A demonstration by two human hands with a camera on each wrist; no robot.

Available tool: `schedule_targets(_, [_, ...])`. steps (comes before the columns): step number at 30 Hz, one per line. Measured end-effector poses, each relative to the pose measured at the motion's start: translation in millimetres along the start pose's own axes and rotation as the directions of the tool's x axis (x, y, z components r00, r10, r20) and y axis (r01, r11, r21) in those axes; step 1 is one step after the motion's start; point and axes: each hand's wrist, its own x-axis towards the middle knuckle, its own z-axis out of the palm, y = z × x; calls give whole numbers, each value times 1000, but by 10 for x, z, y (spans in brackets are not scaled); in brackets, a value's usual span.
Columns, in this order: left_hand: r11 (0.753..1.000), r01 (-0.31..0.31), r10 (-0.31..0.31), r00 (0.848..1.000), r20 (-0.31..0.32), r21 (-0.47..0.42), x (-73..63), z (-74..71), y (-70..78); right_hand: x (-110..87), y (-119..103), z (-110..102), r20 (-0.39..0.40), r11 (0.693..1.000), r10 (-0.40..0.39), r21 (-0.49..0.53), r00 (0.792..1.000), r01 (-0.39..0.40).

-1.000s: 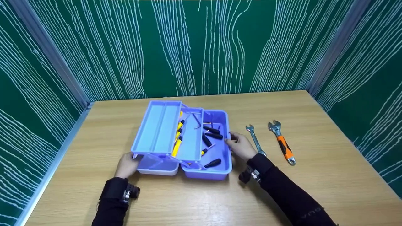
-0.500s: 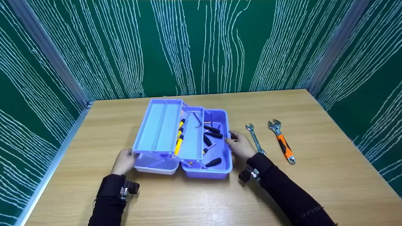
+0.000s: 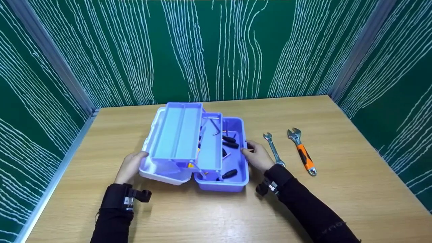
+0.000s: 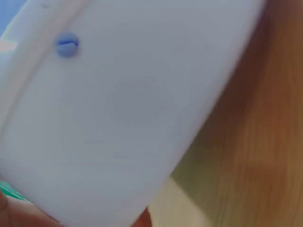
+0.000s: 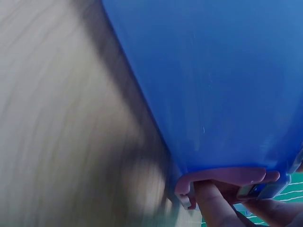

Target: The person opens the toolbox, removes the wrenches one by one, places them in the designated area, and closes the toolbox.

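Note:
A purple toolbox stands unfolded on the table, its cantilever trays spread leftward. My left hand grips the left rim of its whitish lid, which is tilted up off the table. Close up in the left wrist view, the lid's outer face hides most of that hand. At the box's right wall, my right hand holds the side by the pinkish latch, fingers curled at it. Black-handled tools lie in the base, and hex keys in the lower tray.
Right of the box lie an open-end wrench and an adjustable wrench with an orange-black handle. The wooden table is bounded by green walls with white wavy lines at the back and sides.
My left hand has shifted up and left with the lid, whose left side has risen. The trays have swung rightward, covering most of the yellow screwdrivers. The right hand stays put.

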Motion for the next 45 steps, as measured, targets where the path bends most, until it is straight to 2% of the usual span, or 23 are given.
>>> schedule_targets(2, [996,18,-19,1000,-5,-86,-18,7,28,0,-3,1,-1,1000,2,-5,1000,-2])
schedule_targets(5, [992,-3,-1,1000,-30,-123,-58,17,86,0,-3,-4,4,1000,4,-4,1000,-4])
schedule_targets(14, [981,-128,122,991,-51,-143,-213,71,335,2,15,-1,-1,1000,-10,-7,1000,10])
schedule_targets(22, [957,-250,239,967,-89,-144,-343,250,540,-10,20,2,1,1000,3,-10,1000,-3])
schedule_targets(31, [906,-406,401,914,-63,-121,-446,473,713,-32,-4,-27,7,1000,-17,-15,1000,17])
schedule_targets(38, [879,-469,471,882,5,-89,-465,688,748,-25,-14,-31,17,1000,4,30,1000,-5])
schedule_targets(42, [846,-531,532,847,17,-48,-453,838,764,-32,-19,-29,14,998,25,66,1000,-25])
schedule_targets(45, [828,-561,561,828,6,0,-440,954,770,-37,-20,-28,9,995,20,100,1000,-20])
